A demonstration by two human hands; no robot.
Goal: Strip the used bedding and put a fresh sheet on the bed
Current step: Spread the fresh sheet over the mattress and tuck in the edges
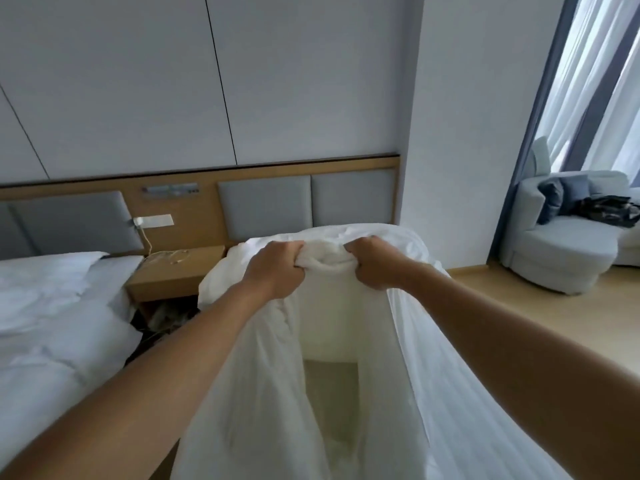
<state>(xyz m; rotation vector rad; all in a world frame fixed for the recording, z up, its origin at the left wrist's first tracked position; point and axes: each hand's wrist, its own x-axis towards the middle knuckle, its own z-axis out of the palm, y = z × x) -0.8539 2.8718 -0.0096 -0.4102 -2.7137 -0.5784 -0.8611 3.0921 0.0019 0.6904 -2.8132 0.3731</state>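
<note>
Where it hangs bunched from 2 hands, the white bedding (249,393) fills the lower middle of the view, lifted in front of the headboard (266,206) and falling in long folds on both sides of a gap. Left of it lies a second bed (52,306), covered in rumpled white linen. At far right, a pale round armchair (561,258) stands by the curtains, dark items on its seat. Between that bed and the bedding sits a wooden nightstand (173,275) with a thin cable (166,256) on top. Left hand (277,268) and right hand (372,268), near each other, each clench a fistful of the bedding's top edge.
</note>
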